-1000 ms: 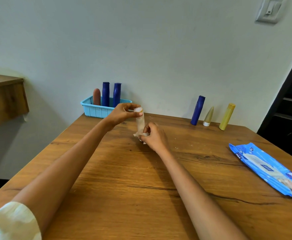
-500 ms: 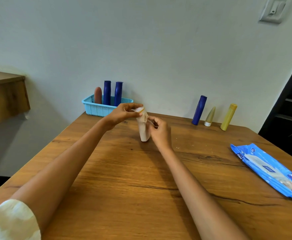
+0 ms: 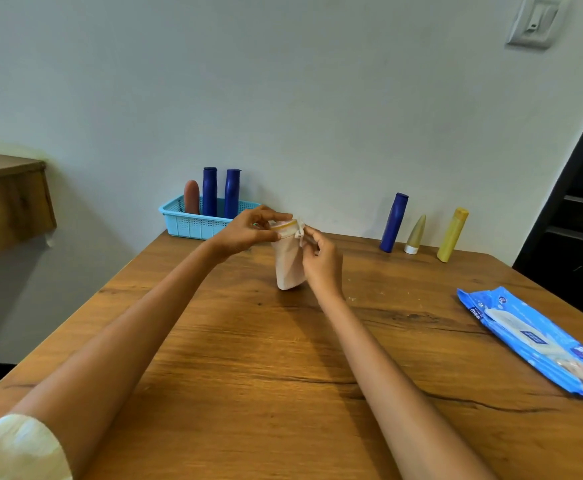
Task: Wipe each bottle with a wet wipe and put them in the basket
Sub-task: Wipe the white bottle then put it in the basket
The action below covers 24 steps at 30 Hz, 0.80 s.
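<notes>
**Bottle in hand, wipe at the cap end; basket behind and to the left**

- Item: pale beige bottle [image 3: 288, 263], held just above the wooden table [image 3: 248, 375], long axis near upright, cap end up and tipped slightly toward the basket.
- Left hand [image 3: 245, 232]: fingers curled round the bottle's cap end, gripping it from the basket side.
- Right hand [image 3: 321, 259]: on the bottle's far side from the basket, fingertips pinching a small white wet wipe [image 3: 300, 228] against the cap. Whether the wipe also wraps the body cannot be told; the hand hides it.
- Light blue basket [image 3: 196, 225]: beyond the left hand, against the wall, already holding a reddish-brown bottle [image 3: 192, 197] and two dark blue bottles [image 3: 209, 190].
- Awaiting: blue bottle [image 3: 394, 221], small olive tube [image 3: 415, 233], yellow bottle [image 3: 452, 233], standing well right of the basket.
- Wipes pack [image 3: 532, 337]: far right of the basket.
- Judgement: the left hand is nearer the basket, so it likely carries the bottle over.
</notes>
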Each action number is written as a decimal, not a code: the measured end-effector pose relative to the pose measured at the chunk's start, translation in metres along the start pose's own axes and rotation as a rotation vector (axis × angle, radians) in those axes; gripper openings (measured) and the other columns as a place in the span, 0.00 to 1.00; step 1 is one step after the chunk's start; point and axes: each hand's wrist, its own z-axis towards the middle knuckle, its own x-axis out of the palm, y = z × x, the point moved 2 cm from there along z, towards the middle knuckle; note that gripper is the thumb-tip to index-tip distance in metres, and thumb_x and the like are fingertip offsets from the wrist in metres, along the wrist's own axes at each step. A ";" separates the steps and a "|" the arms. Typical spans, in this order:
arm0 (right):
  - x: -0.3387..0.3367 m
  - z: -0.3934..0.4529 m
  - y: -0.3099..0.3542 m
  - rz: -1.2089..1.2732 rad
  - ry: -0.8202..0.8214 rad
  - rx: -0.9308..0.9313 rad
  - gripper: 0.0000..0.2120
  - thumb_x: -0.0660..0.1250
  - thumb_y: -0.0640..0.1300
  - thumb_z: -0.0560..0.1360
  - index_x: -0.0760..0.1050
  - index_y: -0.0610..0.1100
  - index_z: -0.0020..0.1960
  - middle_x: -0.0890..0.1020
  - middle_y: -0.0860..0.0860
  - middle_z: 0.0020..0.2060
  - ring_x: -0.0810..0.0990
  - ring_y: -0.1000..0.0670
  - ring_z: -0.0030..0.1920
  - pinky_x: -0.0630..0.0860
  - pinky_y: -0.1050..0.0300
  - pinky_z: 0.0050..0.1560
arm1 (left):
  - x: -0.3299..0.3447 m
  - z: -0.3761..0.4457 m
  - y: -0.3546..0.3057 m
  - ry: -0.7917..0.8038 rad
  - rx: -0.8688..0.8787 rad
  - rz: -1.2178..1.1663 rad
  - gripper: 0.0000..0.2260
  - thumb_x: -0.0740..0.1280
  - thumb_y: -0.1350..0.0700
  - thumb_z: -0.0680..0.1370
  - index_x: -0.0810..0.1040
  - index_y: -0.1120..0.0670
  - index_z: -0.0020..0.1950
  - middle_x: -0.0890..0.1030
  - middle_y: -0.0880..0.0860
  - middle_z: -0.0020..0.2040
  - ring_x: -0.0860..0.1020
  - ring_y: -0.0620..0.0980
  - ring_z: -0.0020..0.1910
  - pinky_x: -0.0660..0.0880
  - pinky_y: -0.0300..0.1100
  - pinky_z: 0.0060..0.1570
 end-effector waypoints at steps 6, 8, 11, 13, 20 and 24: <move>0.003 -0.003 -0.033 -0.326 0.184 0.149 0.11 0.59 0.37 0.77 0.80 0.41 0.48 0.83 0.45 0.44 0.80 0.44 0.46 0.75 0.48 0.45 | 0.007 0.002 -0.009 -0.027 0.059 0.132 0.15 0.65 0.61 0.77 0.75 0.53 0.63 0.75 0.47 0.55 0.73 0.39 0.50 0.70 0.25 0.43; 0.001 -0.001 -0.031 -0.283 0.134 0.161 0.10 0.60 0.37 0.76 0.80 0.39 0.44 0.83 0.44 0.41 0.79 0.44 0.44 0.75 0.48 0.43 | 0.010 0.005 -0.013 -0.006 0.083 0.183 0.14 0.65 0.62 0.77 0.75 0.55 0.62 0.76 0.46 0.53 0.74 0.39 0.48 0.70 0.28 0.44; -0.007 0.005 -0.017 -0.025 -0.004 0.148 0.10 0.62 0.37 0.76 0.81 0.42 0.49 0.84 0.47 0.44 0.81 0.49 0.46 0.77 0.53 0.46 | 0.011 0.006 -0.015 0.008 0.109 0.211 0.13 0.67 0.59 0.76 0.76 0.55 0.61 0.76 0.46 0.51 0.74 0.41 0.49 0.71 0.31 0.46; -0.009 0.008 -0.013 0.149 -0.061 0.174 0.12 0.62 0.36 0.77 0.80 0.44 0.56 0.83 0.50 0.50 0.81 0.52 0.50 0.78 0.58 0.52 | 0.011 0.006 -0.015 -0.029 0.123 0.231 0.13 0.69 0.57 0.75 0.77 0.55 0.59 0.77 0.46 0.49 0.75 0.42 0.48 0.72 0.30 0.46; -0.002 0.000 -0.022 -0.023 0.104 0.156 0.11 0.62 0.38 0.77 0.78 0.43 0.37 0.78 0.51 0.31 0.74 0.55 0.32 0.69 0.61 0.33 | 0.010 0.011 -0.009 -0.136 0.120 0.280 0.15 0.71 0.58 0.73 0.78 0.58 0.59 0.79 0.52 0.52 0.76 0.44 0.46 0.74 0.34 0.45; -0.003 -0.002 -0.029 -0.200 0.155 0.156 0.15 0.63 0.37 0.75 0.74 0.46 0.31 0.76 0.52 0.28 0.72 0.54 0.31 0.68 0.57 0.34 | 0.004 0.013 0.001 -0.200 0.023 0.175 0.15 0.72 0.57 0.73 0.79 0.54 0.59 0.79 0.53 0.56 0.77 0.50 0.55 0.77 0.47 0.54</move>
